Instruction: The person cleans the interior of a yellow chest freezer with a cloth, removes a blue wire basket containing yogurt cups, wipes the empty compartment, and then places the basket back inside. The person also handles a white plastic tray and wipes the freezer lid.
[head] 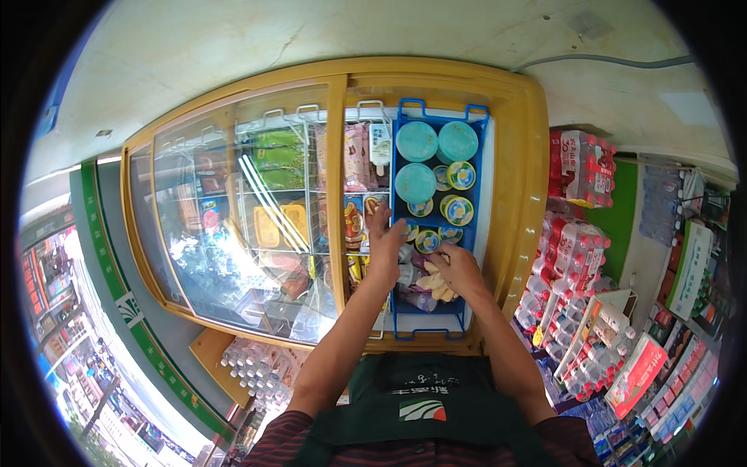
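Observation:
A chest freezer [510, 233] with a yellow frame lies before me, its right part uncovered. My left hand [386, 242] hovers at the left side of a blue wire basket [400, 318], fingers apart and holding nothing. Inside the basket, my right hand [461, 269] reaches down beside cream-coloured packs [435, 282]. Its fingertips bend over them, and whether they grip anything is hidden. Clear plastic cups [421, 301] lie near the packs. Farther back are small round tubs [461, 211] with yellow-rimmed lids and several large tubs with turquoise lids [416, 141].
Left of the basket, white wire baskets hold packaged ice creams [353, 149]. A sliding glass lid [198, 233] covers the freezer's left part. Red-wrapped bottle packs [578, 251] stand at the right. More bottles [257, 365] are at the lower left. A wall [408, 29] runs behind.

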A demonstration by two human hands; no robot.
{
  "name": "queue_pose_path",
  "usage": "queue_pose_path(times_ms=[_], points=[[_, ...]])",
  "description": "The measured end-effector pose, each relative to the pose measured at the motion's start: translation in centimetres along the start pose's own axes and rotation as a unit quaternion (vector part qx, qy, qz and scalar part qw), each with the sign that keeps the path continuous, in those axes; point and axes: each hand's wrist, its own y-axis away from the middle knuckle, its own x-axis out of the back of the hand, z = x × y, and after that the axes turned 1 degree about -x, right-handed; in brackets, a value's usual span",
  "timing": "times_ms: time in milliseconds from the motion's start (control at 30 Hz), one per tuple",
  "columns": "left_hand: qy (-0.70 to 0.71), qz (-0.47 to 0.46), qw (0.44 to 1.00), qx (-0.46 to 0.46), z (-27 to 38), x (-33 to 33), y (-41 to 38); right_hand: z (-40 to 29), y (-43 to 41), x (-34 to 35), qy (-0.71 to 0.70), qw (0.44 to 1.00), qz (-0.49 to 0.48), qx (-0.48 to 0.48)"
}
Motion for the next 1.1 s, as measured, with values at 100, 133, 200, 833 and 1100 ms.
queue_pose_path(times_ms=[100, 133, 200, 833, 1100], points=[[0.017, -0.004, 1.000, 0.023, 0.3, 2.0, 3.3, -2.1, 0.1, -1.1, -0.013, 0.998, -0.011, 0.052], [0.028, -0.008, 0.999, 0.030, -0.1, 3.1, 4.0, -3.2, 0.1, -1.4, -0.022, 0.997, -0.015, 0.070], [0.038, -0.003, 0.999, 0.034, -0.8, 4.3, 6.1, -5.0, 0.1, -2.1, -0.029, 0.997, -0.034, 0.068], [-0.035, -0.053, 0.996, -0.057, -0.7, 14.9, 15.9, -13.8, 4.5, -10.3, 0.063, 0.984, -0.045, 0.161], [-0.581, 0.136, 0.705, -0.383, -0.7, 12.8, 17.1, -9.3, 5.0, -7.6, -0.017, 0.987, -0.045, 0.150]])
